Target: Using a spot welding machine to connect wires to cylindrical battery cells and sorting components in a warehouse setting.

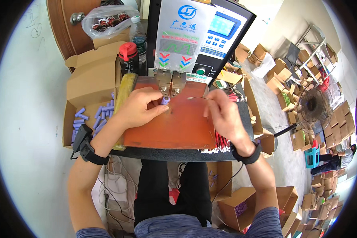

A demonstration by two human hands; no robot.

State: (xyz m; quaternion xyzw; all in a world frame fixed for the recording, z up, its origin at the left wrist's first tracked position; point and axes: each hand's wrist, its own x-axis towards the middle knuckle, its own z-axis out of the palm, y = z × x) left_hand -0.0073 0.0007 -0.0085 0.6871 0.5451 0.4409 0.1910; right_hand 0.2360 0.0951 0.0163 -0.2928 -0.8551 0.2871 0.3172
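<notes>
My left hand (pixel 144 105) pinches a small purple battery cell (pixel 165 100) just under the metal electrodes (pixel 171 84) of a spot welder (pixel 178 43). Whether the cell touches an electrode I cannot make out. On the right, my right hand (pixel 223 112) has its fingers closed on a thin dark wire (pixel 198 97). The wire's pale end points left toward the electrodes and is apart from the cell. Below both hands lies an orange-brown work mat (pixel 166 133).
An open cardboard box (pixel 92 93) with several purple cells stands at the left. Beside the welder are a red-capped bottle (pixel 128 57) and a clear bottle (pixel 137 35). Red wires (pixel 222 142) lie by the mat's right edge. A fan (pixel 314 104) stands at the far right.
</notes>
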